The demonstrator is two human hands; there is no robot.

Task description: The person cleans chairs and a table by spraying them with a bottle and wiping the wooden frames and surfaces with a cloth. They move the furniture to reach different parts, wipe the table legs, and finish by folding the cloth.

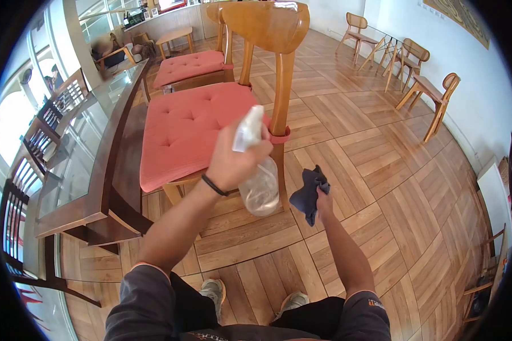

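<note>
Head view, with clock directions taken from its centre: the left hand (237, 156) is wrapped round the neck of a spray bottle (260, 190), which sits almost dead centre, white nozzle up, clear body below; motion blur hides whether a finger presses the trigger. A black band (214, 186) circles that wrist. At four o'clock, the right hand (325, 203) grips a dark cloth (308, 196), bunched and hanging above the floor (352, 244). At ten o'clock is the near chair (283, 96), its red cushion (193, 128) partly behind the left hand; whether the bottle touches the chair I cannot tell. A second chair (190, 65) with a matching cushion stands at eleven. The glass-topped table (77, 176) lies at nine, and a lone wooden chair (438, 102) at two. The shoes (215, 295) are near six.
</note>
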